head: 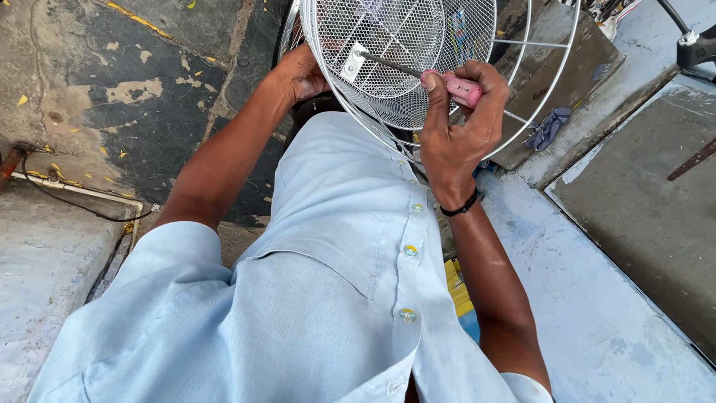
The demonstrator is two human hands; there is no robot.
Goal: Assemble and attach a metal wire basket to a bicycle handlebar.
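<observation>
1. The right hand (459, 127) is closed around the pink handle of a screwdriver (418, 75); the fingers wrap it fully and the thumb lies along the top.
2. The metal shaft of the screwdriver goes up and to the left, and its tip meets a small grey bracket (353, 61) inside the mesh.
3. The left hand (302, 72) holds the left edge of a white fan guard (477, 30); its fingers go behind the rim, so the grip looks closed on the guard, but the fingertips are hidden.
4. The fan guard is round, with fine mesh in the middle and wire rings outside. It stands tilted in front of the person's chest, between both hands.
5. The right wrist has a black band (460, 207).
6. The person wears a light blue shirt (328, 283) with buttons.
7. A blue-grey cloth (548, 127) lies on the concrete step to the right of the guard.
8. A thin black cable (71, 200) lies on the ground at the left.
</observation>
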